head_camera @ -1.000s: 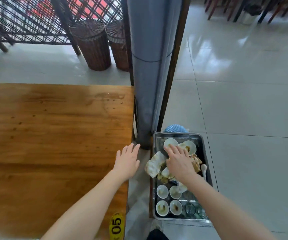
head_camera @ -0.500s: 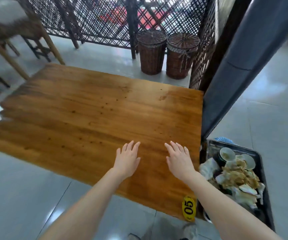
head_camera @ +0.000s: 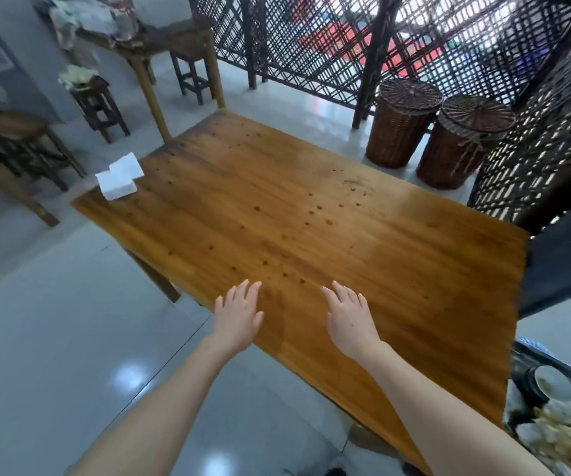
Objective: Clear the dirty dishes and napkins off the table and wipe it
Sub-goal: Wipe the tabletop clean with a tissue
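A wooden table (head_camera: 311, 218) fills the middle of the view, its top showing small dark spots and a stain near the far right. A white stack of napkins (head_camera: 119, 176) lies on its far left corner. My left hand (head_camera: 239, 316) and my right hand (head_camera: 349, 317) hover over the near edge, fingers straight and spread, holding nothing. At the lower right a metal tray (head_camera: 524, 355) on the floor holds dirty bowls (head_camera: 552, 384) and crumpled napkins (head_camera: 565, 431).
Two wicker baskets (head_camera: 402, 121) (head_camera: 462, 142) stand beyond the table by a lattice screen (head_camera: 311, 39). Wooden stools (head_camera: 98, 101) and another table (head_camera: 160, 39) stand at the far left. A dark post (head_camera: 565, 255) rises at the right. Grey tiled floor lies to the left.
My right hand left the tray of dishes and came over the table beside my left hand. The view swung left, bringing the whole table and the white napkin stack into sight.
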The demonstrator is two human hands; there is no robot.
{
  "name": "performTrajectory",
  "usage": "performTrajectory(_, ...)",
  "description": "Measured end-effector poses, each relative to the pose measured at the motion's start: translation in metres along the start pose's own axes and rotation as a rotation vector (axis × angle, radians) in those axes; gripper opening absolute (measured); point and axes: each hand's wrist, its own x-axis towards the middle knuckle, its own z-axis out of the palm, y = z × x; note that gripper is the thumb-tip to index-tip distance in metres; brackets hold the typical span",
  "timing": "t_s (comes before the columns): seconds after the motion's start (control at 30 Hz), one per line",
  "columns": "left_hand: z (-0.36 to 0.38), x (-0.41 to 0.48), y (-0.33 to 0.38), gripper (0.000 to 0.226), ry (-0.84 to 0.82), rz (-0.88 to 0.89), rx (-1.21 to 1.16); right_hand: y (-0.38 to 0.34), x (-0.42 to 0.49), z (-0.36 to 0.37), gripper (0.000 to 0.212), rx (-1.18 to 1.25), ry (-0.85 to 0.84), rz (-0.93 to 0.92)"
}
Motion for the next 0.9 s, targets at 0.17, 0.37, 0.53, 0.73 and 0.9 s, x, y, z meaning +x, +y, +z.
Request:
performTrajectory(0.17,-0.009,-0.009,-0.06,0.059,0.023,-0.135,-0.046,-0.055,0.041,0.005,0.057,0.002,-0.035,-0.157)
performTrajectory(0.37,-0.025,-0.016,-0.129,0.057,0.049,-0.235,-0.034,-0.111,0.089,0.006,0.058,0.013,-0.052,-0.264)
performTrajectory(0.53,-0.046,0.006,-0.183,0.055,0.102,-0.304,0.0,-0.148,0.134,0.01,0.06,-0.005,-0.08,-0.307)
performTrajectory(0.73,-0.079,0.048,-0.242,0.054,0.105,-0.334,0.0,-0.197,0.204,0.012,0.056,0.021,-0.082,-0.307)
performTrajectory(0.9,-0.11,0.079,-0.304,0.055,0.126,-0.382,0.013,-0.238,0.267,0.012,0.052,0.052,-0.069,-0.286)
